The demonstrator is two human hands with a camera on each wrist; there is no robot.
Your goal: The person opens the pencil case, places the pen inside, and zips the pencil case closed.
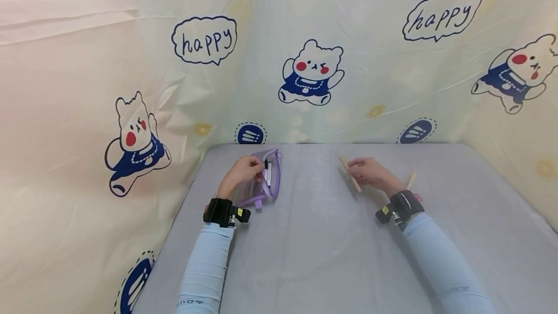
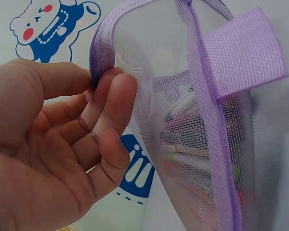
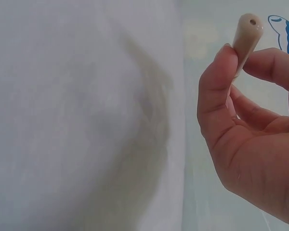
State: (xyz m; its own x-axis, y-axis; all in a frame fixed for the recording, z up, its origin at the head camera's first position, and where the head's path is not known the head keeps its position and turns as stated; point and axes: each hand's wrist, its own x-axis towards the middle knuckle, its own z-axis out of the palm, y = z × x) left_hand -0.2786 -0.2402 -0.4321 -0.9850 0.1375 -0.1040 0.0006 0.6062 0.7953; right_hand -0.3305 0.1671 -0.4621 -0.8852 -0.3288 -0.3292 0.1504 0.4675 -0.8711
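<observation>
My left hand (image 1: pixel 243 171) pinches the zippered purple edge of a mesh pencil case (image 2: pixel 207 139) between thumb and fingers. The case (image 1: pixel 276 180) lies at the back left of the table, with a black-and-white pen (image 1: pixel 268 174) showing in its opening. Blurred coloured items show through the mesh in the left wrist view. At the back right, my right hand (image 1: pixel 370 172) holds a slim beige pen (image 1: pixel 350 174) between thumb and fingers, above the table. The right wrist view shows the rounded end of this pen (image 3: pixel 248 36), with a small hole in it.
Another beige stick-like item (image 1: pixel 411 180) lies behind my right wrist, partly hidden by it. The table (image 1: pixel 322 246) has a grey cover. A printed curtain (image 1: pixel 370 62) hangs behind the table and along its sides. A purple tab (image 1: pixel 258 204) sticks out from the case's near end.
</observation>
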